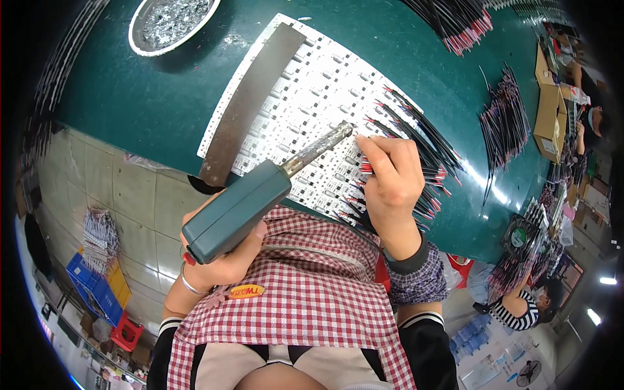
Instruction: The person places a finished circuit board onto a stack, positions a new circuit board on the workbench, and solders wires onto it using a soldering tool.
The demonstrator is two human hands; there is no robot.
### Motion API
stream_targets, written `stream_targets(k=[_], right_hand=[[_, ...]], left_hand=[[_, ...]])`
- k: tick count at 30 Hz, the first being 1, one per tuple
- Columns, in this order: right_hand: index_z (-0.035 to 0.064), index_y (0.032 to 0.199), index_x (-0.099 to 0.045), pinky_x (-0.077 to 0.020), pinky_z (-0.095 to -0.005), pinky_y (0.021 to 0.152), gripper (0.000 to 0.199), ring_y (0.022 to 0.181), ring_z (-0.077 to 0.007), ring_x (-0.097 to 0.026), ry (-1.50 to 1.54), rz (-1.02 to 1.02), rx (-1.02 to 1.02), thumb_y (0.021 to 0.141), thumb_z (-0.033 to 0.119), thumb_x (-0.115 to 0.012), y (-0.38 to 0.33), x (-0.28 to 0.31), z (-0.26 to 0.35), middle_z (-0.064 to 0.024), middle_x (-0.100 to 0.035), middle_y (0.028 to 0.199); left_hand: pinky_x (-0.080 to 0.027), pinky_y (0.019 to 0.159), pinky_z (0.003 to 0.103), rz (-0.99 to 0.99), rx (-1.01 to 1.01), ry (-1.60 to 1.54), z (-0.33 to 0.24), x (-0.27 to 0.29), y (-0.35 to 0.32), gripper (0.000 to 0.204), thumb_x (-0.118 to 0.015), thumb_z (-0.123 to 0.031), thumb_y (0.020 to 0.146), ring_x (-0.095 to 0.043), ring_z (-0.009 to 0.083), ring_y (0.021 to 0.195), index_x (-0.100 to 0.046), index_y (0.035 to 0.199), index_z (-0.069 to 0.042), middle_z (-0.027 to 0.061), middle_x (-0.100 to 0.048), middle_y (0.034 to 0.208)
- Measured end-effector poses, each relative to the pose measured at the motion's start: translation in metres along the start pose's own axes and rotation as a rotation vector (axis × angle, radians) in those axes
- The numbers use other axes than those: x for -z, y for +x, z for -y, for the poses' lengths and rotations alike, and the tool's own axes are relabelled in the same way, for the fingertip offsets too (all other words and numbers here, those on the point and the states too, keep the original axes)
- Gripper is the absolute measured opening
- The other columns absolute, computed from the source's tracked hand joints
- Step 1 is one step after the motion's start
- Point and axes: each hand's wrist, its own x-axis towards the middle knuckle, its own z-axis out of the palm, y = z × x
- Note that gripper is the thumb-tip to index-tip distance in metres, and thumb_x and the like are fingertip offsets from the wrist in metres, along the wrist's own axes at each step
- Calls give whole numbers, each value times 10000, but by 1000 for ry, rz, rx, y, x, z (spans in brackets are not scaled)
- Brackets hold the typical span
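A dark green soldering gun (pixel 242 209) is gripped in my left hand (pixel 234 260). Its long metal tip points up and right, ending over the white circuit board panel (pixel 318 84), which carries rows of small components. My right hand (pixel 393 175) is closed, thumb and index finger pinched beside the tip. Red and pale ends of thin wires (pixel 367 168) poke out from under this hand; what sits exactly at the fingertips is too small to tell. Black wires (pixel 416 120) stick out from the panel's right side. Along the panel's left part lies a brown strip (pixel 250 104).
A white-rimmed bowl (pixel 132 32) of silvery scraps stands at the far left of the green table (pixel 260 13). Wire bundles (pixel 506 127) lie at the right and far edge. A cardboard box (pixel 550 123) stands beyond. Another person (pixel 520 309) sits at the right.
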Motion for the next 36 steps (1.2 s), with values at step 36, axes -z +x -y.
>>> stream_targets(k=[36], right_hand=[[-17,993,-727,-519,-377,682,539,791,-290,-635,17,-39,2,509,-140,-524,-8,-4,14,-115,-648,851]], left_hand=[[-547,687,343,111,-137,94,7,2,6,212,-719,58,686,-679,295,719,-692,896,67,175,-682,859]])
